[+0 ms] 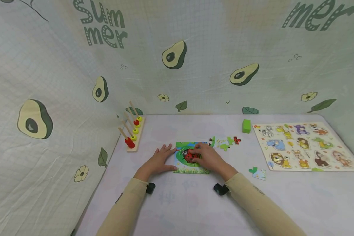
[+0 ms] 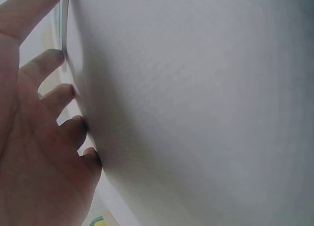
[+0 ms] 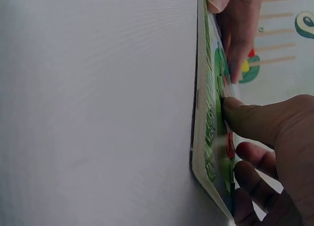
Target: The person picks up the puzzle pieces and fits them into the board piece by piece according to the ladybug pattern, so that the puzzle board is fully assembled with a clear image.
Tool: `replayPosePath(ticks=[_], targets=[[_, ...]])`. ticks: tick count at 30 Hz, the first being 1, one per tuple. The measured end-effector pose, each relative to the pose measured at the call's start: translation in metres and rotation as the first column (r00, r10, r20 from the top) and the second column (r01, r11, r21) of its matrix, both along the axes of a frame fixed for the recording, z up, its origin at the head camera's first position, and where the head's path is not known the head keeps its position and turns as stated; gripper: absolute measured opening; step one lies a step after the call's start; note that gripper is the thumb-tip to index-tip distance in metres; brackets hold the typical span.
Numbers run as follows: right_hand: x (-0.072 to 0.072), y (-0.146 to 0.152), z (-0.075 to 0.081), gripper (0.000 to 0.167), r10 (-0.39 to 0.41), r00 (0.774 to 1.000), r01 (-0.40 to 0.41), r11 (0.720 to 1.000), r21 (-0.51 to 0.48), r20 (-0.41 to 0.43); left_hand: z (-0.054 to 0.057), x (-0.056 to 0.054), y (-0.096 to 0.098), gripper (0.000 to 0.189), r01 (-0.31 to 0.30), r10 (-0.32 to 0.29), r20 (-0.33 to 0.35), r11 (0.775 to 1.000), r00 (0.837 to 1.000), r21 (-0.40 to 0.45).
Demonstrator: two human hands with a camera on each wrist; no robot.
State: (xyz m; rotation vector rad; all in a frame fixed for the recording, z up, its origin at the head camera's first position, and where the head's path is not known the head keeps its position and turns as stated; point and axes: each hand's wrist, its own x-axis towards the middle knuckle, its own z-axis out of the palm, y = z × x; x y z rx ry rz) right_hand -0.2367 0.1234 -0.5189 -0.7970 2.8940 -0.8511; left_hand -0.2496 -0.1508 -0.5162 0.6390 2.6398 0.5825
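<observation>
A square ladybug puzzle board point(image 1: 191, 171) lies flat on the table, with a red spotted ladybug point(image 1: 188, 156) on a green patch at its middle. My left hand point(image 1: 160, 160) rests at the board's left edge, fingers spread, thumb and index fingertips touching the rim. From the right, my right hand point(image 1: 208, 158) reaches over the board; its bent thumb and fingers pinch a ladybug puzzle piece point(image 3: 229, 145), which they partly cover. Behind the right hand lie several loose puzzle pieces point(image 1: 224, 146), and another two-part cluster point(image 1: 258, 173) lies to its right.
At the back left stands a wooden peg stand point(image 1: 139, 132) with red and yellow beads. A green block point(image 1: 246, 126) sits at the back right, beside a large animal puzzle board point(image 1: 308, 147). A printed cloth point(image 1: 206, 65) hangs behind the table.
</observation>
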Motion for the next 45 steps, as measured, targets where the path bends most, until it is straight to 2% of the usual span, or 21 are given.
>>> replayPosePath(ticks=[9,17,21,31,38,45], targets=[[-0.0004,0.0001,-0.0007,0.037,-0.016,1.0,0.016,1.0,-0.025,0.006,-0.0001,-0.0002,0.0,0.088,-0.008,0.008,-0.003,1.0,1.0,-0.002],[-0.0015,0.0036,-0.0037,0.034,0.029,0.999,-0.03,0.999,-0.014,-0.037,-0.0007,-0.001,-0.0002,0.089,-0.007,0.007,0.0,1.0,1.0,-0.007],[-0.0015,0.0031,-0.0029,0.028,0.034,0.999,-0.035,0.999,-0.021,-0.037,0.0005,-0.0006,0.0,0.088,-0.005,0.005,0.002,1.0,1.0,-0.003],[0.0,0.0017,-0.0028,0.027,0.03,0.998,-0.031,1.0,-0.005,-0.061,0.0053,0.0019,0.0014,0.089,-0.002,0.002,0.002,1.0,1.0,-0.017],[0.0017,0.0028,-0.0024,0.03,0.028,0.999,-0.028,1.0,-0.01,-0.038,0.0037,0.0022,0.0023,0.089,-0.008,0.008,-0.002,0.999,1.0,-0.033],[0.0033,0.0051,0.0003,0.03,0.01,1.0,-0.009,0.999,-0.053,0.011,0.0024,0.0017,0.0019,0.089,-0.006,0.006,-0.005,1.0,1.0,-0.024]])
